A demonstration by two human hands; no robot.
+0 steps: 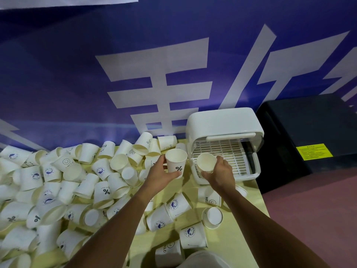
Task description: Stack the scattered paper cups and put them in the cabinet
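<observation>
Behind the table, a blue banner (pixel 58 78) with oversized white characters, cut off at the edges of view, covers the whole wall. To its right stands a black case (pixel 309 122); reddish floor (pixel 318 209) lies in front of it. The table (pixel 245 221) has a pale yellow covering and carries a heap of white paper cups (pixel 67 190), some on their sides and some upturned. Cup markings noted are a bold "%", a smiley beside "HEL" lettering, and a round blue emblem with illegible wording. A white cabinet (pixel 222 120) sits at the table's far right corner, front flap raised, slatted rack (pixel 228 153) exposed. The left hand (pixel 160 175) grips an upright "%" cup (pixel 176 163) just left of the cabinet. The right hand (pixel 222 173) grips a plain cup (pixel 206 162), tilted, at the cabinet's open front. The case's yellow label (pixel 314 151) is too small to read.
</observation>
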